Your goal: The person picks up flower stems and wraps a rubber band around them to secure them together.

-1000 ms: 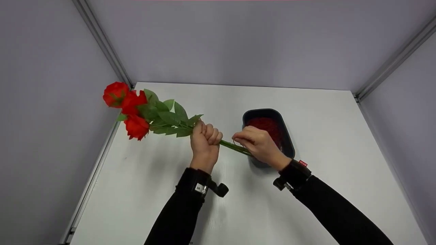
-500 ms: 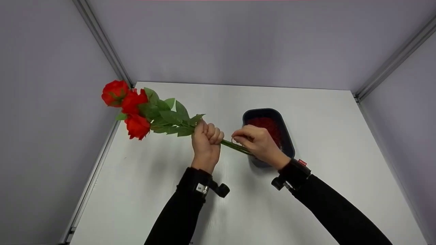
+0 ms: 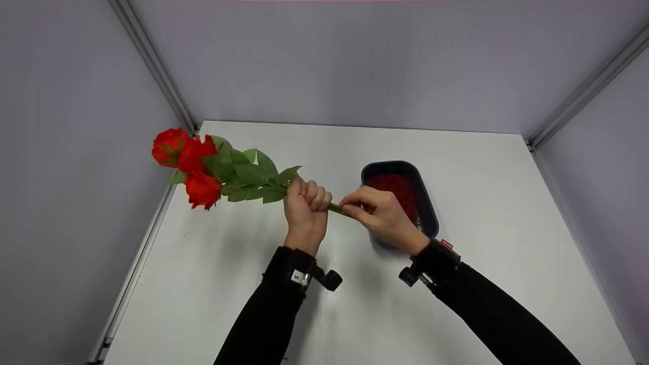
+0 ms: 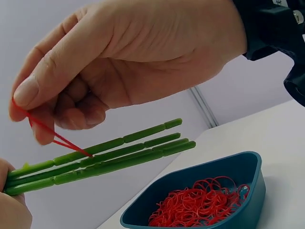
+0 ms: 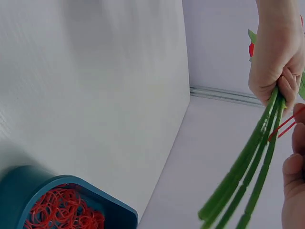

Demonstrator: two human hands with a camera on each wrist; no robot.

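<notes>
Sliding up the stems (image 3: 338, 208) toward the left hand (image 3: 305, 210), the right hand (image 3: 379, 213) pinches a red rubber band (image 4: 52, 135) stretched against them. Left fist clenches three red roses (image 3: 188, 165) above the table (image 3: 355, 314), beside a tub (image 3: 425, 213) of bands.

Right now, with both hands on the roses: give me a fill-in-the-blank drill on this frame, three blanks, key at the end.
1. The left hand grips the green stems of ____ red roses.
2. The right hand pinches a red ____ looped on those stems.
3. The dark tub on the white table holds a heap of rubber bands, all ____ in colour.

Missing words: three; rubber band; red
</notes>
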